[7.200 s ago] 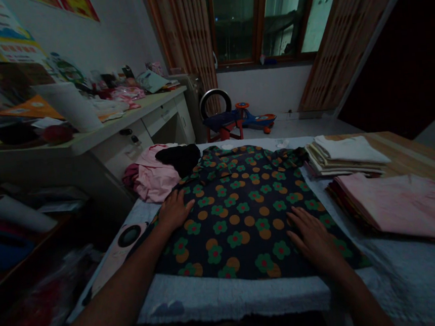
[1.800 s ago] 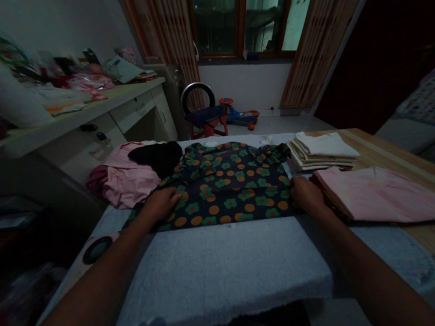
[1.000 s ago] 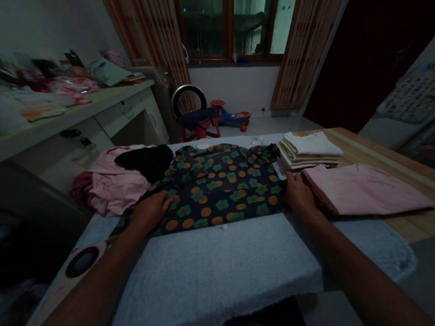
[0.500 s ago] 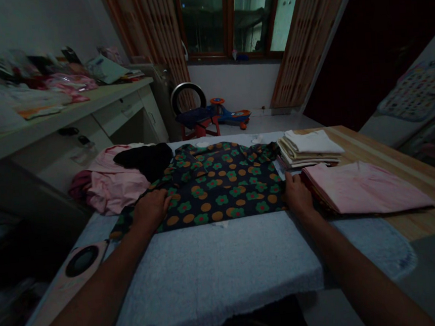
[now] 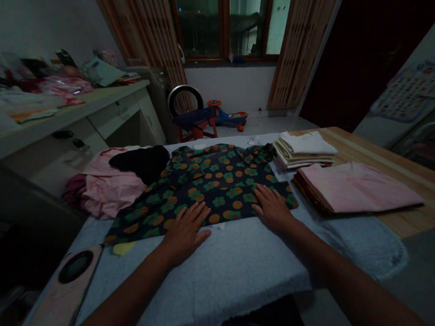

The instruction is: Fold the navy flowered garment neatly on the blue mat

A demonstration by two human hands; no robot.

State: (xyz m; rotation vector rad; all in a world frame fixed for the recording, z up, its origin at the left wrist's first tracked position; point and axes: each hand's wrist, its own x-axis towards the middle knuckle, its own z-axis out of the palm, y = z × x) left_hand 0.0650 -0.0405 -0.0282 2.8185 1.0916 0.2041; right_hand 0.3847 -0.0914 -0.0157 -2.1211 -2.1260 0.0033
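A dark garment (image 5: 215,183) printed with green flowers and orange dots lies spread on the light blue cloth (image 5: 234,263) that covers the table. My left hand (image 5: 187,230) rests palm down at its near edge, fingers spread and reaching onto the print. Farther right, my right hand (image 5: 273,208) lies flat on the same garment, its fingers stretched forward. Neither hand grips anything. At the left, the garment's near corner reaches close to a pink case-like object (image 5: 58,303) with a dark round ring.
Rumpled pink clothing (image 5: 109,185) and a black cloth (image 5: 141,163) lie at the left. To the right are a folded pink garment (image 5: 360,188) and a stack of folded white clothes (image 5: 305,145). Behind the table stands a red stool (image 5: 198,130); a cluttered desk (image 5: 94,105) is at the left.
Both hands have let go of the garment's sides and moved inward, now flat on its near part. The garment's lower left and right corners lie flatter and spread out wider.
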